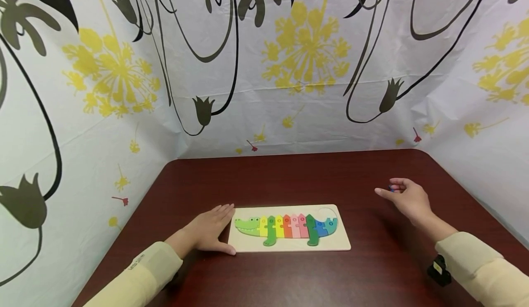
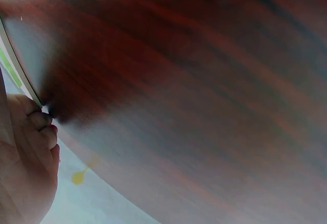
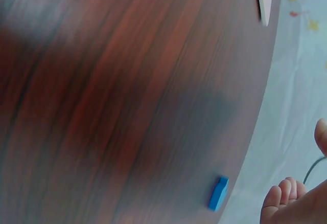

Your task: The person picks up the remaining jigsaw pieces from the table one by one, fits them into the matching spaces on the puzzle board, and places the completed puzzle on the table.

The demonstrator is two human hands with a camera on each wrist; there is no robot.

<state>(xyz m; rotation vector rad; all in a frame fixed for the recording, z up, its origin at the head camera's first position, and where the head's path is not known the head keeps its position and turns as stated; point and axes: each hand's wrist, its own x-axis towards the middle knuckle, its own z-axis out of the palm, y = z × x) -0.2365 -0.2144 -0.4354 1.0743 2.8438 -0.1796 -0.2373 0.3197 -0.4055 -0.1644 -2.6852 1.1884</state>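
A wooden crocodile puzzle board (image 1: 289, 246) lies on the table with colourful pieces set in it. Its head end is green, yellow to pink pieces run along the middle, and the blue tail (image 1: 326, 226) has a bare curved outline above it. My left hand (image 1: 211, 231) rests at the board's left edge, fingers spread and thumb by the lower corner. Right of the board, my right hand (image 1: 409, 201) hovers with thumb and fingers apart. A small blue puzzle piece (image 3: 218, 193) lies on the table near those fingers; in the head view the hand mostly hides it.
The dark red-brown table (image 1: 264, 279) has rounded far corners. A white cloth with grey and yellow flower prints (image 1: 306, 49) hangs behind it and along both sides. A black wrist device (image 1: 439, 270) sits under the right sleeve.
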